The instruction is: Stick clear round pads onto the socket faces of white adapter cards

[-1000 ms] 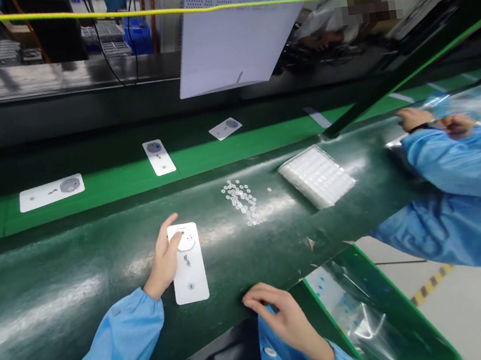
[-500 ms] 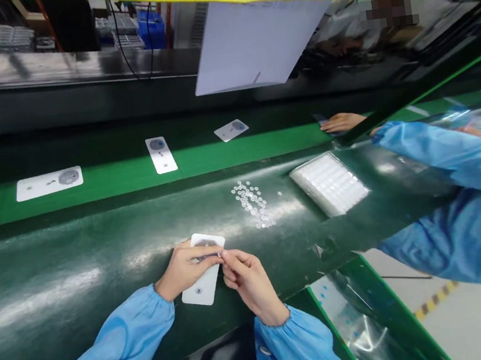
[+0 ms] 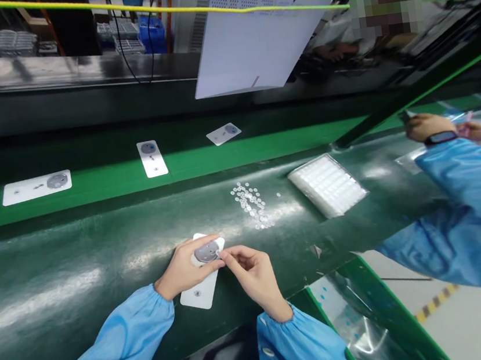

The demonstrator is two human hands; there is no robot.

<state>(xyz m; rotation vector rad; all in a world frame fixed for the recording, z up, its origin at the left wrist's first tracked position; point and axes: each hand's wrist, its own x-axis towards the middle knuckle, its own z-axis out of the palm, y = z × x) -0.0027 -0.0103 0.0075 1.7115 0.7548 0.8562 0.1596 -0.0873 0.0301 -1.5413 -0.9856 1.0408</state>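
My left hand (image 3: 185, 268) is closed, thumb and fingers around a grey round plate (image 3: 207, 252) with small holes. It holds the plate over a white rounded rectangular panel (image 3: 202, 293), which lies slanted on the green bench and carries a small dark mark near its lower end. My right hand (image 3: 252, 272) pinches with thumb and index finger at the plate's right rim. A pale speck shows at these fingertips, too small to name. Beyond my hands lies a loose pile of small round translucent discs (image 3: 249, 202).
A clear-wrapped pack of white rows (image 3: 328, 184) lies right of the discs. Three white panels (image 3: 152, 158) with grey circles rest on the green belt (image 3: 190, 163). A co-worker's hand (image 3: 431, 126) is at far right. A green-edged bin (image 3: 370, 304) holds plastic film.
The grey plate has tilted from nearly edge-on to facing me. My right fingers stay at its rim. The panels on the belt have shifted slightly left. The co-worker's hand has drawn back right.
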